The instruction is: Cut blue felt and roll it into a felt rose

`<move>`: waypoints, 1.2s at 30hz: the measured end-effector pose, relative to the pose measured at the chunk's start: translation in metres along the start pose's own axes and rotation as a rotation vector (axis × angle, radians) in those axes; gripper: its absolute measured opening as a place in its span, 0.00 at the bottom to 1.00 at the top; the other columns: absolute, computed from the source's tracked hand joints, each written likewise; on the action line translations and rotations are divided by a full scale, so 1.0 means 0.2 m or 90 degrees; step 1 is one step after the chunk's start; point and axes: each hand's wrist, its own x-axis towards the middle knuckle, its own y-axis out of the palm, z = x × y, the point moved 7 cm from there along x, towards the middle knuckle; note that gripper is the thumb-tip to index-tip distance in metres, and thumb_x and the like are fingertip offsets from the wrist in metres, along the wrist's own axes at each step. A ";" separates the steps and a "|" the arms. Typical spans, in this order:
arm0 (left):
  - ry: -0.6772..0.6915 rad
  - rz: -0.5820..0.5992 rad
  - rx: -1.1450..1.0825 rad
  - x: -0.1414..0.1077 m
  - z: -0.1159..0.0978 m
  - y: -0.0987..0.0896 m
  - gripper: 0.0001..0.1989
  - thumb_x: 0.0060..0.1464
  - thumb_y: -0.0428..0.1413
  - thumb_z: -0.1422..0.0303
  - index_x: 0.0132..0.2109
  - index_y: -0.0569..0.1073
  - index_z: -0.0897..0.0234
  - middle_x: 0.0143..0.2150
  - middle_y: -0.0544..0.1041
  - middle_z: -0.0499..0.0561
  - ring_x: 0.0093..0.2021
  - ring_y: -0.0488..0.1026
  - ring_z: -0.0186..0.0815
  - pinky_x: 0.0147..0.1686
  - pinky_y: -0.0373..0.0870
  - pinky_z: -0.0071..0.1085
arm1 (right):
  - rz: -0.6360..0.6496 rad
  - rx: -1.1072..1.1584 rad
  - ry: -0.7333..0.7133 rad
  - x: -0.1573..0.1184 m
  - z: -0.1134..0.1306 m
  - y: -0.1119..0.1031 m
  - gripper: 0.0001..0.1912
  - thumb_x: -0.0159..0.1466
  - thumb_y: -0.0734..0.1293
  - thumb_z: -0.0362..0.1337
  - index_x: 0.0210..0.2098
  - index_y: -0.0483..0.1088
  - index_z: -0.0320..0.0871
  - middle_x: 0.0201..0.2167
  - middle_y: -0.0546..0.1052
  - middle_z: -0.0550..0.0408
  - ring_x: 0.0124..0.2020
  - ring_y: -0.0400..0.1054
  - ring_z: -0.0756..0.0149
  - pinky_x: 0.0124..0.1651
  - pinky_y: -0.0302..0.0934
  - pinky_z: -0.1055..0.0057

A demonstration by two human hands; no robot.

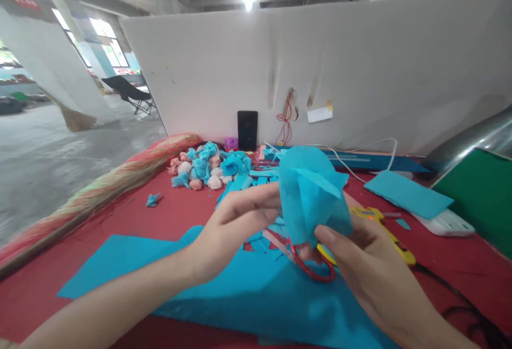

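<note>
A blue paper flower (314, 192) with wide, cupped petals is held up in front of me. My right hand (360, 253) pinches it low down, thumb across the base. From the left, my left hand (240, 221) grips its side; the fingertips are hidden behind the petals. Just under the flower are the red handles of a pair of scissors (314, 274), partly covered, and I cannot tell whether they hang from my fingers or lie on the sheet. Below both hands spreads a large sheet of blue crepe paper (240, 295).
Blue, pink and white paper flowers (204, 165) are heaped at the back left, beside blue paper scraps (260, 178). A yellow glue gun (400, 245) with a black cord lies right. Behind stand a black phone (247, 130) and a white panel (220, 72). Folded blue paper (410, 193) lies far right.
</note>
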 end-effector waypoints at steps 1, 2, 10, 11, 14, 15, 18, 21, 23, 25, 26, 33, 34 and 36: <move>-0.004 0.018 0.001 0.00 0.00 0.01 0.09 0.55 0.49 0.74 0.36 0.75 0.66 0.32 0.76 0.49 0.32 0.72 0.33 0.41 0.67 0.30 | 0.004 0.014 0.014 0.00 -0.01 0.00 0.12 0.52 0.70 0.49 0.23 0.74 0.46 0.21 0.76 0.57 0.23 0.66 0.72 0.28 0.62 0.79; -0.008 0.031 0.004 0.00 0.01 0.02 0.08 0.55 0.50 0.75 0.36 0.75 0.66 0.31 0.75 0.49 0.31 0.72 0.32 0.38 0.67 0.28 | 0.008 0.021 0.024 0.00 -0.02 0.00 0.13 0.52 0.70 0.49 0.23 0.74 0.46 0.21 0.76 0.56 0.23 0.66 0.72 0.28 0.62 0.79; -0.009 0.072 -0.002 -0.02 0.02 0.04 0.07 0.55 0.53 0.72 0.39 0.75 0.64 0.31 0.73 0.48 0.31 0.71 0.29 0.33 0.69 0.24 | 0.014 0.013 0.008 -0.01 0.00 0.03 0.14 0.53 0.69 0.49 0.22 0.74 0.45 0.20 0.74 0.56 0.22 0.62 0.74 0.26 0.59 0.78; -0.015 0.070 -0.010 -0.02 0.03 0.04 0.07 0.55 0.53 0.73 0.39 0.75 0.64 0.31 0.73 0.48 0.31 0.71 0.29 0.33 0.70 0.24 | 0.013 0.014 0.009 -0.01 0.00 0.03 0.14 0.53 0.69 0.49 0.22 0.74 0.45 0.20 0.73 0.56 0.22 0.62 0.74 0.26 0.59 0.78; -0.017 0.065 -0.022 -0.02 0.02 0.04 0.07 0.55 0.53 0.71 0.39 0.74 0.66 0.31 0.73 0.49 0.30 0.72 0.29 0.32 0.71 0.24 | -0.001 0.016 0.023 -0.01 -0.01 0.03 0.14 0.52 0.70 0.49 0.22 0.75 0.45 0.19 0.73 0.56 0.22 0.63 0.73 0.26 0.59 0.78; -0.014 0.062 -0.021 -0.02 0.02 0.04 0.07 0.56 0.53 0.70 0.39 0.74 0.66 0.32 0.73 0.49 0.30 0.72 0.29 0.32 0.71 0.25 | -0.003 0.017 0.028 -0.01 -0.01 0.03 0.14 0.51 0.70 0.49 0.23 0.75 0.45 0.19 0.74 0.56 0.22 0.63 0.73 0.26 0.60 0.78; -0.006 0.054 0.001 -0.02 0.01 0.04 0.07 0.56 0.52 0.69 0.40 0.74 0.65 0.32 0.74 0.49 0.30 0.73 0.30 0.33 0.71 0.25 | -0.012 0.040 0.043 -0.02 -0.01 0.04 0.13 0.50 0.71 0.48 0.21 0.75 0.45 0.19 0.74 0.57 0.21 0.63 0.74 0.26 0.59 0.78; 0.017 0.046 0.022 -0.02 -0.01 0.04 0.08 0.57 0.50 0.70 0.41 0.73 0.63 0.32 0.74 0.48 0.30 0.72 0.30 0.32 0.72 0.25 | -0.037 0.057 0.053 -0.02 -0.01 0.03 0.12 0.49 0.72 0.46 0.19 0.74 0.45 0.17 0.73 0.58 0.21 0.63 0.75 0.25 0.58 0.79; 0.031 0.047 0.009 -0.02 -0.02 0.05 0.08 0.58 0.49 0.71 0.42 0.72 0.63 0.32 0.74 0.48 0.30 0.72 0.29 0.33 0.71 0.25 | -0.025 0.038 0.048 -0.02 0.00 0.03 0.13 0.50 0.72 0.47 0.19 0.74 0.44 0.18 0.73 0.58 0.21 0.63 0.74 0.26 0.58 0.78; 0.036 0.053 -0.013 -0.02 -0.02 0.05 0.07 0.59 0.48 0.71 0.40 0.71 0.63 0.31 0.73 0.47 0.30 0.72 0.28 0.33 0.71 0.24 | -0.001 0.015 0.031 -0.01 0.00 0.03 0.14 0.51 0.71 0.48 0.19 0.73 0.43 0.18 0.73 0.57 0.21 0.63 0.73 0.25 0.58 0.78; 0.036 0.057 -0.021 -0.02 -0.02 0.05 0.07 0.59 0.48 0.71 0.40 0.71 0.63 0.31 0.72 0.47 0.29 0.72 0.27 0.32 0.71 0.23 | 0.007 0.009 0.025 -0.01 0.00 0.03 0.14 0.51 0.71 0.48 0.19 0.73 0.44 0.19 0.73 0.56 0.22 0.63 0.73 0.26 0.58 0.78; 0.027 0.052 -0.031 -0.01 -0.01 0.06 0.05 0.59 0.48 0.70 0.37 0.69 0.64 0.30 0.72 0.45 0.25 0.71 0.25 0.29 0.69 0.20 | 0.045 0.042 0.050 -0.01 -0.01 0.05 0.13 0.53 0.70 0.46 0.19 0.74 0.45 0.19 0.72 0.59 0.21 0.62 0.76 0.26 0.58 0.82; 0.030 0.053 -0.038 -0.01 -0.01 0.06 0.05 0.59 0.48 0.70 0.37 0.69 0.64 0.30 0.72 0.45 0.25 0.71 0.24 0.28 0.69 0.20 | 0.050 0.043 0.050 -0.01 -0.01 0.06 0.12 0.53 0.70 0.46 0.19 0.74 0.45 0.19 0.72 0.59 0.21 0.61 0.77 0.25 0.58 0.82; 0.032 0.044 -0.049 -0.01 -0.01 0.06 0.04 0.58 0.49 0.69 0.38 0.68 0.63 0.30 0.72 0.45 0.25 0.71 0.25 0.27 0.70 0.21 | 0.053 0.034 0.055 -0.01 -0.01 0.06 0.12 0.53 0.70 0.45 0.19 0.74 0.44 0.18 0.71 0.59 0.20 0.60 0.77 0.24 0.57 0.83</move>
